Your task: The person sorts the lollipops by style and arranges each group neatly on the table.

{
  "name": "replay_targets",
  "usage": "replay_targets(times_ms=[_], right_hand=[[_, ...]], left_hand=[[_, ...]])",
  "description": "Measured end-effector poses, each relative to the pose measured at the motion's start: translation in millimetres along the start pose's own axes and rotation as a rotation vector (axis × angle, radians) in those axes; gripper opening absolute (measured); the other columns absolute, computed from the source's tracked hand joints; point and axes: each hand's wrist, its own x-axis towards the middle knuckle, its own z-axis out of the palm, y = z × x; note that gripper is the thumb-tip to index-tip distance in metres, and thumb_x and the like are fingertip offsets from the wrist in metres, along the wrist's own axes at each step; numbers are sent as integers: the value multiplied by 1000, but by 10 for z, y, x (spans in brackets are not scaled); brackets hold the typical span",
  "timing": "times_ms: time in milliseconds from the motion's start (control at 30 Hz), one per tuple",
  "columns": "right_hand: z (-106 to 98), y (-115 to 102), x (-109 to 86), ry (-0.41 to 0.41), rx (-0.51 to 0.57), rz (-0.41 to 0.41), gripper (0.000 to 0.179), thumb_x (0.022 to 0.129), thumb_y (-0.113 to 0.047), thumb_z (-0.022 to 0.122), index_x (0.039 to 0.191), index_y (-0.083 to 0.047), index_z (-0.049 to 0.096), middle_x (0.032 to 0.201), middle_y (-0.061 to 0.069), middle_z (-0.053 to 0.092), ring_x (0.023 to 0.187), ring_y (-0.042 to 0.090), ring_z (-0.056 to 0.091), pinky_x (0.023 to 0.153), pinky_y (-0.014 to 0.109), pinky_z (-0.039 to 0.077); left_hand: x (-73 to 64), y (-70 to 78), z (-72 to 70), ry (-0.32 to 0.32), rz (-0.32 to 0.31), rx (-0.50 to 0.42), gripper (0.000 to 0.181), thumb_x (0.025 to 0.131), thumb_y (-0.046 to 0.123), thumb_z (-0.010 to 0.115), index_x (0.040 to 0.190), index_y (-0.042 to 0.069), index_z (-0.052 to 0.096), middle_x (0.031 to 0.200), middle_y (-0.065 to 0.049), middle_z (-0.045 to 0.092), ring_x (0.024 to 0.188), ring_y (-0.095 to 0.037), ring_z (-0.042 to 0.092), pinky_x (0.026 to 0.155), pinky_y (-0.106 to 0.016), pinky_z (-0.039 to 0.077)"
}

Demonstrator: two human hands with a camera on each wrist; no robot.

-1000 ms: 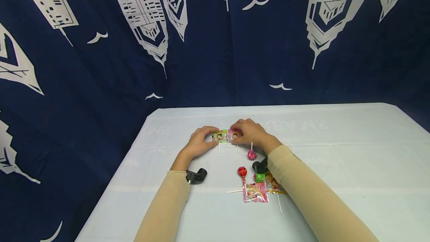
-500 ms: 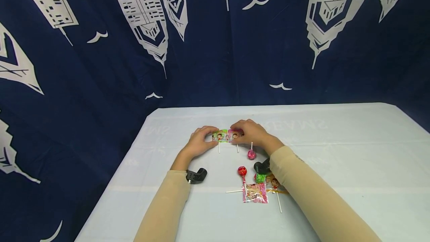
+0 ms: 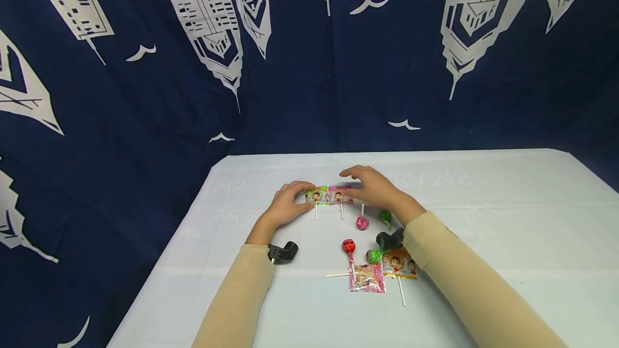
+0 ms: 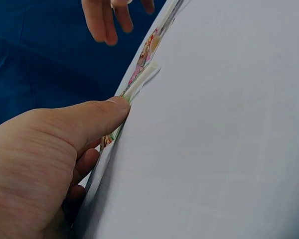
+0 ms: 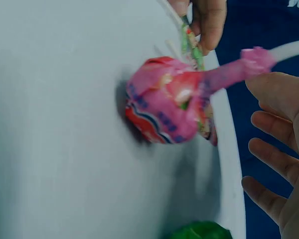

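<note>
My left hand (image 3: 285, 205) pinches a flat lollipop in a green wrapper (image 3: 317, 194) between thumb and fingers, lying on the white table. Directly right of it, edge to edge, lies another flat lollipop in a pink wrapper (image 3: 337, 195); both white sticks point toward me. My right hand (image 3: 374, 187) hovers at that pink wrapper's right end, fingers spread and holding nothing. Close below this hand lies a round pink lollipop (image 3: 362, 223), large in the right wrist view (image 5: 162, 102). A round green lollipop (image 3: 385, 217) lies beneath the right wrist.
Nearer me lie a round red lollipop (image 3: 348, 246), another green one (image 3: 374, 256), a pink-wrapped flat lollipop (image 3: 367, 278) and an orange-wrapped one (image 3: 399, 263) beside the right sleeve. A dark blue curtain (image 3: 300, 101) hangs behind the white table (image 3: 508, 240).
My right hand has let go of the pink-wrapped flat lollipop, its fingers spreading as it moves right. The green lollipop under the right wrist has come into sight. The left hand stays put.
</note>
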Motion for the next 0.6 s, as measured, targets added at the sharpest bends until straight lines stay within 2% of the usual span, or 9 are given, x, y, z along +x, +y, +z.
replay_targets(times_ms=[367,600], right_hand=[[-188,-91,-353,144,-78,58,44,93,-25,69,134,-13,60,137,11,60,121,33,60,96,55,50],[-261,-160,-662,207,-97,54,44,91,-23,71,133,-14,60,130,7,61,115,30,62,90,52,53]], left_hand=[[4,-1,11,10,-5,0,48,87,26,76,133,21,63,142,-1,59,134,-28,49,117,-52,30],[4,-3,3,7,7,4,48,88,26,76,133,20,63,142,-2,59,134,-29,49,116,-52,31]])
